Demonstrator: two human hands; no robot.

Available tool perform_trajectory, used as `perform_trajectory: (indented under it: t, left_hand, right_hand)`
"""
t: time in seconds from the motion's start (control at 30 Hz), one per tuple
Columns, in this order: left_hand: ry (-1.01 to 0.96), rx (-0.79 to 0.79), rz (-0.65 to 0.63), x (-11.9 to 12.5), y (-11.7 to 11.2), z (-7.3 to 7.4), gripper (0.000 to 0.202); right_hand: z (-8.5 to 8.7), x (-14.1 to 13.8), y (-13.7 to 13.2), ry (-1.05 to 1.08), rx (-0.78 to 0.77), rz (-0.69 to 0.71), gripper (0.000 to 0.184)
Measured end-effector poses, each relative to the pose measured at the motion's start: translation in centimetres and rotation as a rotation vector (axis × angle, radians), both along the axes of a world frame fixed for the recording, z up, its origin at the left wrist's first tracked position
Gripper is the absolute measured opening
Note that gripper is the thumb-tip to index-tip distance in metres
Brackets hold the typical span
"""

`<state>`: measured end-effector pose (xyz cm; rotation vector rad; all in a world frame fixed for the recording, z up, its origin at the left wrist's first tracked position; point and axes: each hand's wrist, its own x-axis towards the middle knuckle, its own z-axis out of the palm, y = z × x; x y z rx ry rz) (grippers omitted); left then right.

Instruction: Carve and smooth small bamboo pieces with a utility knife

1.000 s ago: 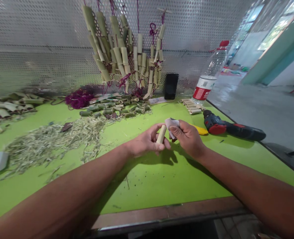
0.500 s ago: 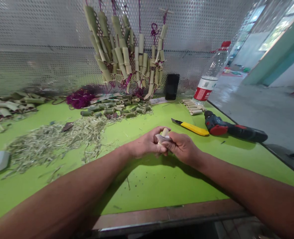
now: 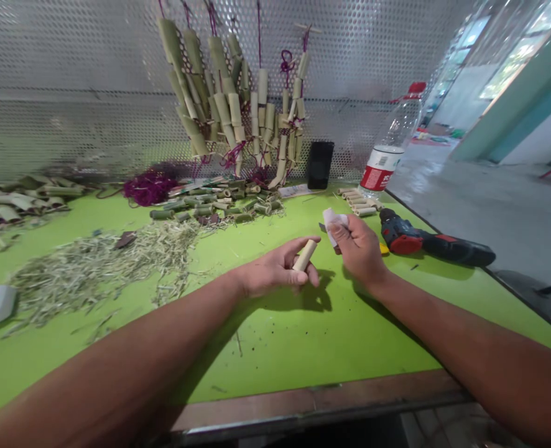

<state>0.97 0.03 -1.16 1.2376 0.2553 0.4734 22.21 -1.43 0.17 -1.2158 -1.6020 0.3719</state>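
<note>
Bamboo tube (image 3: 304,256) sits grasped in your left hand (image 3: 273,270), fingers (image 3: 287,252) closed on it above the green worktop (image 3: 275,354); your right hand (image 3: 358,249) pinches folded paper (image 3: 332,223), just beside the drill (image 3: 399,235).

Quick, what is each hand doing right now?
Left hand: curled, holding a short bamboo tube.
Right hand: closed, pinching a folded pale sheet between thumb and fingers.
</note>
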Motion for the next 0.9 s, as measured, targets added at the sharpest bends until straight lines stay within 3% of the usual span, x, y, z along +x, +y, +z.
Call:
perform_trajectory:
  t: [0.13,0.27,0.6,0.9]
  left_hand:
    - [-0.064,-0.118,-0.002,-0.1,-0.1,0.4,0.078]
    - [-0.063,-0.176,0.007,-0.1,-0.1,0.8,0.067]
    - [-0.07,-0.179,0.133,0.3,-0.1,0.3,0.045]
    - [-0.079,-0.184,0.126,0.5,-0.1,0.4,0.03]
  right_hand:
    - [-0.1,0.2,0.3,0.164,-0.032,0.028,0.034]
    - [-0.1,-0.2,-0.3,0.168,-0.081,0.114,0.033]
    - [-0.4,-0.5,-1.0,0.178,-0.084,0.259,0.028]
    - [-0.7,-0.7,-0.9,0.171,-0.108,0.312,0.029]
